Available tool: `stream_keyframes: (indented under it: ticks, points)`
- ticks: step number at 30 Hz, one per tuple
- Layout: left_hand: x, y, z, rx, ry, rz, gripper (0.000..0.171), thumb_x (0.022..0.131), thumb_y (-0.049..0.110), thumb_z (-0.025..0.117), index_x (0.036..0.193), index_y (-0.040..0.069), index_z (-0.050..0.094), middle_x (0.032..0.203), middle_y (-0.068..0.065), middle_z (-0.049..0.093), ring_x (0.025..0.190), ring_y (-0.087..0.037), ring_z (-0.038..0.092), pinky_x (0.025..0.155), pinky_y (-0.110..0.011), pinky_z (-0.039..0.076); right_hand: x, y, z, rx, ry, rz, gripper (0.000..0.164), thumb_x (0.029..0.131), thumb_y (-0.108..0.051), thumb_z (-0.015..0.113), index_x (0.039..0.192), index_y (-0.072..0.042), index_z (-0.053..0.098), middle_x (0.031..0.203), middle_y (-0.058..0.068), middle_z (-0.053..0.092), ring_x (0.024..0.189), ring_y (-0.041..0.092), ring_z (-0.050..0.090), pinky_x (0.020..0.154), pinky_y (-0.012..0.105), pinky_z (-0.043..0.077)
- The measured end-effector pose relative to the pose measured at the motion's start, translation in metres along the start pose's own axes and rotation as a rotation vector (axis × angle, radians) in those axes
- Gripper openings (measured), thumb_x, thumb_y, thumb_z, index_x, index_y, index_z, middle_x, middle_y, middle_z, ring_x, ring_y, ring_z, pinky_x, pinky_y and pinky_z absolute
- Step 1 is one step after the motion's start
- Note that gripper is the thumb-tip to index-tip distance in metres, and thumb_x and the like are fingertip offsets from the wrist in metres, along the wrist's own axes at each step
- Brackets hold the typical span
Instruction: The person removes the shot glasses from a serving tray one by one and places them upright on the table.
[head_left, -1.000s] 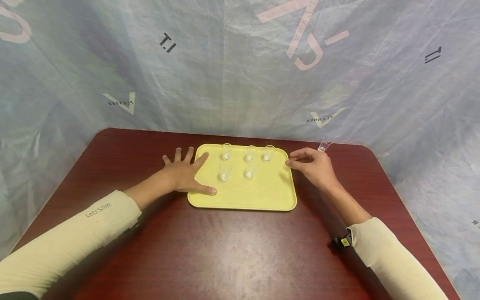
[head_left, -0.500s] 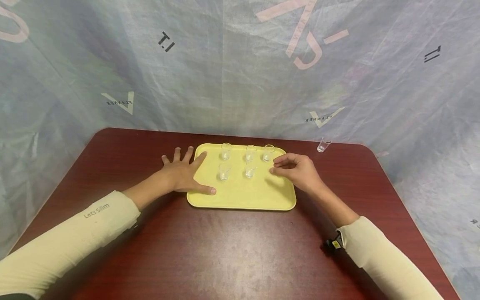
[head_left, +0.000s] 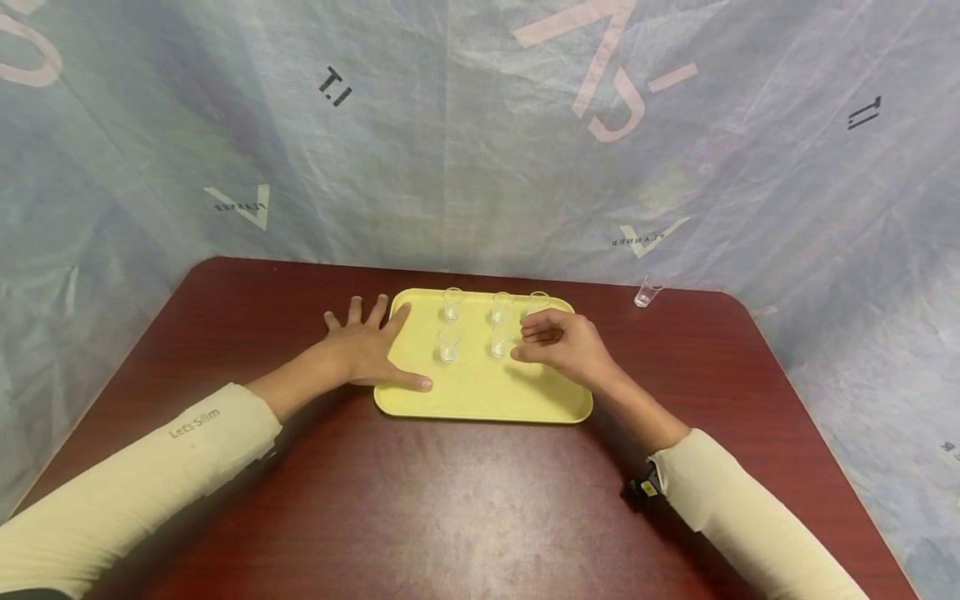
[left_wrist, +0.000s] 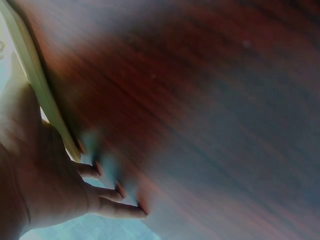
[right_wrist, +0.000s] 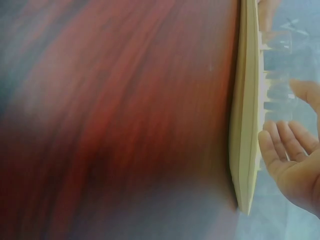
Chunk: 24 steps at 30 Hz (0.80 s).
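A yellow tray lies on the dark red table, bearing several small clear shot glasses. My left hand is spread over the tray's left edge, thumb on the tray and other fingers reaching past it to the table. Over the tray's right half is my right hand, thumb and fingers apart and pointing left. Its fingertips come right beside the front-row shot glass. Behind that hand, the back-right shot glass is partly hidden. In the right wrist view the right hand has a gap between thumb and fingers.
Another shot glass stands off the tray, near the table's back right edge. Further glasses on the tray are the front-left one and two at the back, left and middle. A grey printed curtain hangs behind the table.
My right hand has moved left, from in front of the glass off the tray to beside the front-row glass. The left hand has stayed put.
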<state>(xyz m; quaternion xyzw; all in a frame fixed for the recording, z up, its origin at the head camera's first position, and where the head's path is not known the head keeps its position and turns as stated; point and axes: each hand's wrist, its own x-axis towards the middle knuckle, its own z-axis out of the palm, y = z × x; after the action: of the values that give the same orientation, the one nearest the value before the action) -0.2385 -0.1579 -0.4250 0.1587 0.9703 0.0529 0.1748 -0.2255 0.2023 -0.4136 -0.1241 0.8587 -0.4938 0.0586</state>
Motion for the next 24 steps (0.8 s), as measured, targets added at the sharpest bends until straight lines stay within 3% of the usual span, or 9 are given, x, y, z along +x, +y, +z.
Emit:
stream_keyframes:
  ticks: [6, 11, 17, 24]
  points:
    - [-0.001, 0.001, 0.0, -0.016, -0.005, -0.009, 0.15, 0.076, 0.109, 0.06, 0.184, 0.023, 0.001, 0.189, -0.029, -0.005, 0.169, -0.07, -0.003, 0.121, -0.098, 0.007, 0.003, -0.002, 0.012, -0.012, -0.016, -0.01, 0.053, 0.088, -0.018, 0.097, 0.135, -0.001, 0.077, 0.125, 0.019, 0.082, 0.118, 0.036, 0.079, 0.106, 0.042, 0.063]
    - [0.0, 0.002, 0.0, -0.014, 0.0, -0.005, 0.151, 0.075, 0.11, 0.059, 0.184, 0.023, 0.001, 0.189, -0.028, -0.005, 0.169, -0.07, -0.003, 0.121, -0.098, 0.006, 0.004, -0.003, 0.018, -0.022, -0.013, 0.009, 0.053, 0.088, -0.016, 0.097, 0.136, -0.002, 0.077, 0.124, 0.017, 0.081, 0.117, 0.034, 0.078, 0.107, 0.046, 0.063]
    - [0.001, 0.002, 0.0, -0.004, -0.008, -0.011, 0.152, 0.075, 0.11, 0.059, 0.184, 0.023, 0.0, 0.189, -0.028, -0.005, 0.169, -0.07, -0.004, 0.121, -0.098, 0.007, 0.006, -0.003, 0.021, -0.02, -0.008, -0.006, 0.048, 0.089, -0.014, 0.096, 0.133, -0.004, 0.079, 0.121, 0.015, 0.081, 0.115, 0.033, 0.078, 0.104, 0.043, 0.063]
    - [0.0, 0.004, -0.001, 0.004, -0.02, -0.014, 0.152, 0.075, 0.11, 0.058, 0.184, 0.022, -0.001, 0.189, -0.029, -0.006, 0.169, -0.07, -0.004, 0.121, -0.098, 0.008, 0.007, -0.003, 0.022, -0.005, -0.004, -0.024, 0.031, 0.093, -0.013, 0.093, 0.121, -0.006, 0.081, 0.112, 0.013, 0.083, 0.105, 0.027, 0.079, 0.091, 0.029, 0.062]
